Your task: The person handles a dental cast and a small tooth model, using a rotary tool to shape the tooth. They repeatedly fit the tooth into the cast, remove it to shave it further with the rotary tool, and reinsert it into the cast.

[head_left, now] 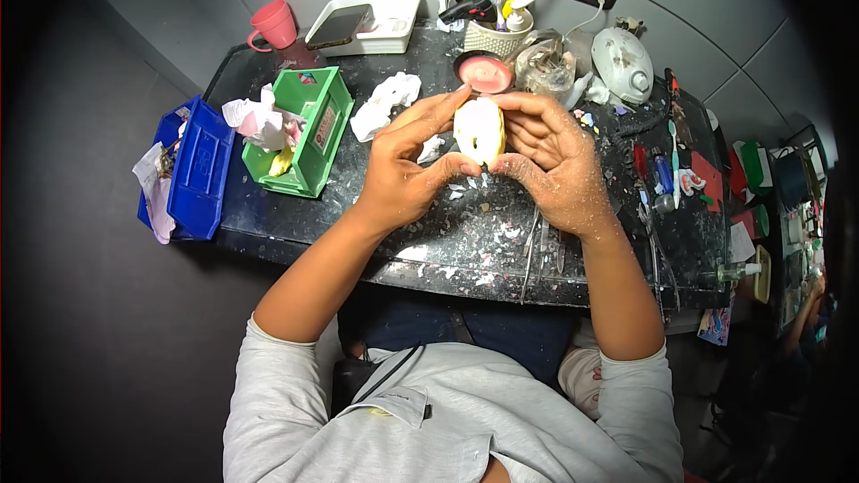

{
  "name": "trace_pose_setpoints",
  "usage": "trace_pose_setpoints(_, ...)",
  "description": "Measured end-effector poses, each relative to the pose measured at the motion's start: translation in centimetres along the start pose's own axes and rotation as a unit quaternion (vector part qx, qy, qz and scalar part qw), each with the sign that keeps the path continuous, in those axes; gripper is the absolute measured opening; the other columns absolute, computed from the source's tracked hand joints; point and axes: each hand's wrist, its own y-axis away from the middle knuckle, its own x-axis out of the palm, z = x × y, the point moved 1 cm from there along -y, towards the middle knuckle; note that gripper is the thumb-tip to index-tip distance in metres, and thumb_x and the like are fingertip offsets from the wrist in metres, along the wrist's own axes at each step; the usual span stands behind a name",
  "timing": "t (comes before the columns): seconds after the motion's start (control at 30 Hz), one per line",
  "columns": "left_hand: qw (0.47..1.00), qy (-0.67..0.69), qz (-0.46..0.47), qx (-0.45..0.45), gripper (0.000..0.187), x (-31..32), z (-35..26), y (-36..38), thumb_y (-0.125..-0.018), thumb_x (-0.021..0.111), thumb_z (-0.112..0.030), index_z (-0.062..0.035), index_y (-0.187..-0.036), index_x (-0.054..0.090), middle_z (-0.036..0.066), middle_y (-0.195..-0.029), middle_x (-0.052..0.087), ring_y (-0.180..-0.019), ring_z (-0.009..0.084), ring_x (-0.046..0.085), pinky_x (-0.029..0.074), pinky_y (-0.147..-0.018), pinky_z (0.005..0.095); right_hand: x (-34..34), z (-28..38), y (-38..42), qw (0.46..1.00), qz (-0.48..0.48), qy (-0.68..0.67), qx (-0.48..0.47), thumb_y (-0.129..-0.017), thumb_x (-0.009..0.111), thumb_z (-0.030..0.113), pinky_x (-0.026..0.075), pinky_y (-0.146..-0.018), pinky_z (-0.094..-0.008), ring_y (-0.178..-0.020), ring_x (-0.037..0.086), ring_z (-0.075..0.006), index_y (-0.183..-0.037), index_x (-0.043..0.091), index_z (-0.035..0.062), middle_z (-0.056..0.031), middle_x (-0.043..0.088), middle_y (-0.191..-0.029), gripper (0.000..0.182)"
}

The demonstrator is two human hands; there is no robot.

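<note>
Between both hands, above the middle of the black table, is a rounded white and yellow piece (480, 132) with a small dark spot near its centre. My left hand (414, 154) grips its left side, with the thumb at the lower edge and the fingertips near the top. From the right, my right hand (553, 156) holds the same piece with thumb and index finger, its other fingers curled behind. Pale dust clings to the right hand. Crumpled white tissue (385, 105) lies just left of the hands, and a pink round dish (485, 72) stands behind them.
The black table (358, 249) carries scattered white crumbs. Green (332, 139) and blue (202, 181) bins stand left. A pink mug (274, 25), a white tray (394, 34) and a woven basket (492, 41) are behind. Thin metal tools (531, 250) lie right of centre. Part of another person shows far right.
</note>
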Motion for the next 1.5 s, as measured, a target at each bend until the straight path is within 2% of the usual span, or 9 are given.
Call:
trace_pose_setpoints(0.2, 1.000, 0.016, -0.008, -0.006, 0.074, 0.0, -0.2, 0.0, -0.082, 0.088, -0.017, 0.0029, -0.147, 0.057, 0.019, -0.136, 0.065, -0.122, 0.0242, 0.065, 0.050, -0.107, 0.0373, 0.0, 0.0, 0.0, 0.999, 0.008, 0.043, -0.023, -0.092, 0.077, -0.002, 0.047, -0.116, -0.0385, -0.134, 0.059, -0.0238, -0.138, 0.052, -0.0052, -0.0200, 0.064, -0.138, 0.052)
trace_pose_setpoints(0.27, 0.995, -0.091, 0.013, 0.040, 0.073, -0.2, -0.3, 0.0, -0.081, 0.088, -0.018, 0.0047, -0.144, 0.059, 0.022, -0.133, 0.067, -0.120, 0.0260, 0.066, 0.051, -0.105, 0.0374, 0.1, 0.1, 0.1, 0.998, 0.006, 0.058, -0.022, -0.093, 0.076, -0.001, 0.048, -0.115, -0.0381, -0.132, 0.060, -0.0237, -0.137, 0.052, -0.0057, -0.0203, 0.064, -0.137, 0.051)
trace_pose_setpoints(0.47, 0.979, -0.183, -0.001, 0.084, 0.066, 0.0, -0.8, 0.1, -0.080, 0.089, -0.021, 0.0062, -0.135, 0.065, 0.023, -0.122, 0.070, -0.108, 0.0310, 0.071, 0.056, -0.094, 0.0382, 0.2, -0.7, 0.0, 1.000, -0.005, 0.005, 0.011, -0.096, 0.072, 0.000, 0.050, -0.113, -0.0370, -0.130, 0.062, -0.0232, -0.137, 0.052, -0.0052, -0.0200, 0.064, -0.136, 0.046)
trace_pose_setpoints(0.6, 0.959, -0.254, -0.055, 0.110, 0.062, 1.0, -1.5, 0.6, -0.078, 0.091, -0.022, 0.0039, -0.129, 0.069, 0.019, -0.114, 0.071, -0.098, 0.0301, 0.072, 0.058, -0.084, 0.0371, -0.5, -1.0, -0.1, 0.996, 0.047, -0.053, 0.054, -0.100, 0.067, 0.000, 0.046, -0.116, -0.0371, -0.135, 0.057, -0.0227, -0.142, 0.048, -0.0036, -0.0184, 0.060, -0.141, 0.046)
trace_pose_setpoints(0.97, 0.961, -0.234, -0.083, 0.124, 0.066, 1.0, -1.2, 0.8, -0.075, 0.093, -0.019, 0.0046, -0.131, 0.067, 0.022, -0.117, 0.071, -0.103, 0.0316, 0.072, 0.059, -0.087, 0.0371, -0.5, -0.8, -0.1, 0.996, 0.066, -0.026, 0.047, -0.102, 0.061, -0.003, 0.044, -0.119, -0.0383, -0.139, 0.054, -0.0238, -0.144, 0.046, -0.0029, -0.0185, 0.054, -0.149, 0.045)
trace_pose_setpoints(1.23, 0.966, -0.226, -0.067, 0.110, 0.067, 1.1, -1.1, 0.8, -0.076, 0.092, -0.019, 0.0070, -0.132, 0.066, 0.024, -0.120, 0.070, -0.106, 0.0337, 0.073, 0.059, -0.089, 0.0388, -0.4, -0.7, 0.1, 0.999, 0.043, 0.022, 0.019, -0.099, 0.066, -0.001, 0.046, -0.117, -0.0399, -0.135, 0.057, -0.0229, -0.140, 0.052, -0.0033, -0.0167, 0.060, -0.144, 0.043)
trace_pose_setpoints(1.3, 0.957, -0.255, -0.062, 0.123, 0.067, 1.1, -1.3, 0.8, -0.079, 0.090, -0.019, 0.0073, -0.135, 0.065, 0.023, -0.123, 0.071, -0.107, 0.0281, 0.072, 0.057, -0.093, 0.0362, -0.3, -0.9, 0.1, 0.999, 0.034, 0.024, 0.017, -0.099, 0.067, 0.000, 0.046, -0.117, -0.0409, -0.135, 0.057, -0.0232, -0.140, 0.053, -0.0033, -0.0171, 0.060, -0.144, 0.043)
trace_pose_setpoints(1.43, 0.957, -0.259, -0.055, 0.118, 0.067, 1.0, -1.0, 0.9, -0.080, 0.090, -0.020, 0.0080, -0.135, 0.064, 0.023, -0.124, 0.070, -0.109, 0.0283, 0.072, 0.056, -0.094, 0.0369, -0.3, -1.1, 0.2, 0.999, 0.018, 0.032, 0.013, -0.098, 0.069, 0.003, 0.049, -0.115, -0.0437, -0.133, 0.060, -0.0250, -0.140, 0.055, -0.0039, -0.0179, 0.061, -0.143, 0.045)
trace_pose_setpoints(1.5, 0.968, -0.225, -0.054, 0.100, 0.065, 0.9, -0.6, 0.9, -0.080, 0.090, -0.020, 0.0080, -0.134, 0.065, 0.026, -0.124, 0.069, -0.111, 0.0346, 0.072, 0.058, -0.093, 0.0392, -0.3, -0.6, 0.2, 0.998, 0.023, 0.048, 0.014, -0.098, 0.069, 0.003, 0.050, -0.115, -0.0441, -0.132, 0.060, -0.0255, -0.140, 0.056, -0.0039, -0.0178, 0.061, -0.144, 0.045)
